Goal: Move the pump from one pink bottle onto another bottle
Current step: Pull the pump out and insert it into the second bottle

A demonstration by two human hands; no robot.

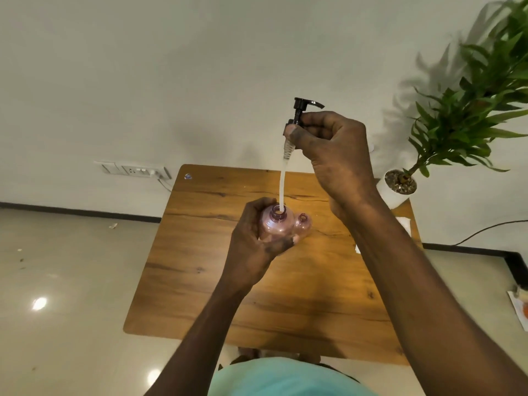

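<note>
Over a wooden table [200, 281], right hand [334, 155] pinches the black pump [300, 110], left hand [257, 241] grips a pink bottle [275, 224].

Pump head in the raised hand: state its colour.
Black pump head, above a clear dip tube; the head view shows it best.

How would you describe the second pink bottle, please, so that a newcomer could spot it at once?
Start at the wooden table and find the left hand above its middle, gripping a pink bottle with the pump's tube in its neck. The second bottle is just to the right of that one. It looks smaller, its neck is open, and no tube enters it.
</note>
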